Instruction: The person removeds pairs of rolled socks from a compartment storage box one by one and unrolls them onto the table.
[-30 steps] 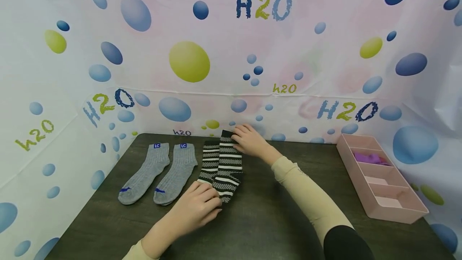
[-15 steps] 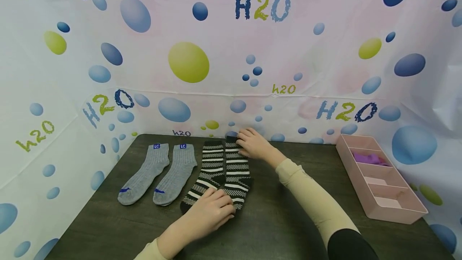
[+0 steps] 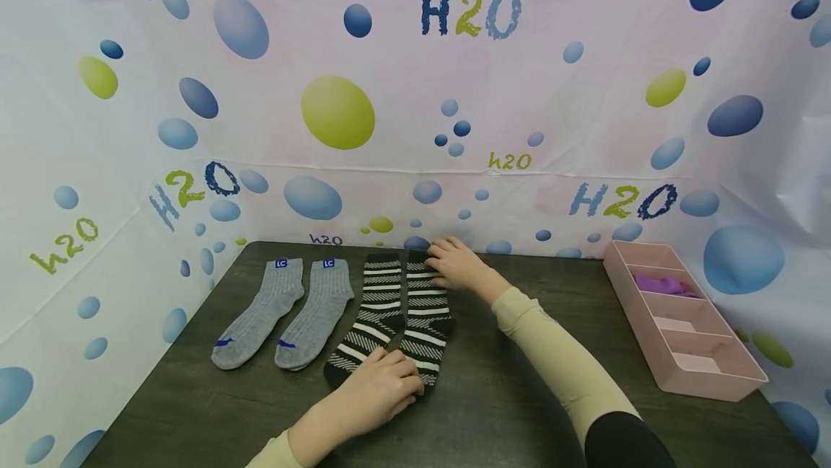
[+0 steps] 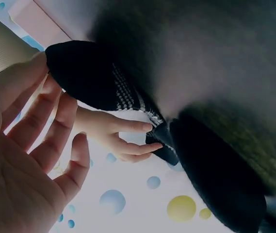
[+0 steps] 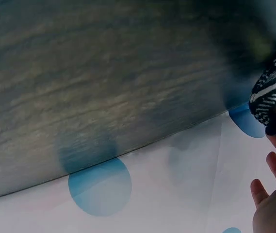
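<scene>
Two black-and-white striped socks lie side by side on the dark table, a left one (image 3: 381, 291) and a right one (image 3: 427, 302). At the toe of the right sock is my left hand (image 3: 383, 390); the left wrist view shows its thumb and index finger pinching the black toe (image 4: 82, 73). My right hand (image 3: 457, 266) holds the same sock's cuff at the far end, its fingertips at the dark edge in the right wrist view. The left striped sock's black toe (image 4: 215, 170) also shows in the left wrist view, apart from the left hand's fingers.
Left of the striped pair lie two grey socks, one outer (image 3: 260, 316) and one inner (image 3: 318, 313), with blue marks. A pink divided box (image 3: 704, 389) stands at the right, purple fabric (image 3: 664, 285) in one compartment. A bubble-patterned sheet (image 3: 402, 93) hangs behind the table.
The right striped sock, earlier overlapping the left one, has moved right and nearer with both hands and now lies beside it. Over the last half second the hands have barely shifted.
</scene>
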`<action>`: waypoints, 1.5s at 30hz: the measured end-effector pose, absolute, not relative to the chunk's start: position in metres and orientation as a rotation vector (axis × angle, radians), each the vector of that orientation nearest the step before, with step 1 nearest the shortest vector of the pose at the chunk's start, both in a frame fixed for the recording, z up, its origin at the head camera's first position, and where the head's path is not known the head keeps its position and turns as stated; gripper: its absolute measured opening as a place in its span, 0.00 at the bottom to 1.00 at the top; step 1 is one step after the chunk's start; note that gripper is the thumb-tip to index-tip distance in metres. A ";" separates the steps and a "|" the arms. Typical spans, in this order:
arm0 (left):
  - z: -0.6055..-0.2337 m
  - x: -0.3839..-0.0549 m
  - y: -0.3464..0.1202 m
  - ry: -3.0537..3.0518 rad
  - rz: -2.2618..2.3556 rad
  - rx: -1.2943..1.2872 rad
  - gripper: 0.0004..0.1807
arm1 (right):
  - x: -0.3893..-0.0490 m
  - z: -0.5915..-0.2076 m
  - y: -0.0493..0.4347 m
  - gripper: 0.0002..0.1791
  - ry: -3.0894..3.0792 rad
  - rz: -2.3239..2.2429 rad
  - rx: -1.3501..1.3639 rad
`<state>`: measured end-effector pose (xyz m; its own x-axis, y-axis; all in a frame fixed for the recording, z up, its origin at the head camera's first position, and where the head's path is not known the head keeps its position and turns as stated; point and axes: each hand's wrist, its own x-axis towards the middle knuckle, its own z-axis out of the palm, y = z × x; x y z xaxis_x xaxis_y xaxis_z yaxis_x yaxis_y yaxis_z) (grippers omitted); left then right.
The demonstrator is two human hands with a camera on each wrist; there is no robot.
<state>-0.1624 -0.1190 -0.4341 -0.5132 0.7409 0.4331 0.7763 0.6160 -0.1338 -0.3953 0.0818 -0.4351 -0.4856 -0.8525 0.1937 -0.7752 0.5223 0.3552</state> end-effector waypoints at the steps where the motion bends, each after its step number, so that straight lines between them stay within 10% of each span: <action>1: -0.433 -0.162 -0.120 -2.407 -0.111 -1.205 0.06 | -0.395 -0.436 0.082 0.23 -2.425 -0.304 1.350; 45: -0.382 -0.204 -0.159 -2.240 0.201 -1.226 0.09 | -0.268 -0.401 0.251 0.25 -2.675 0.033 0.897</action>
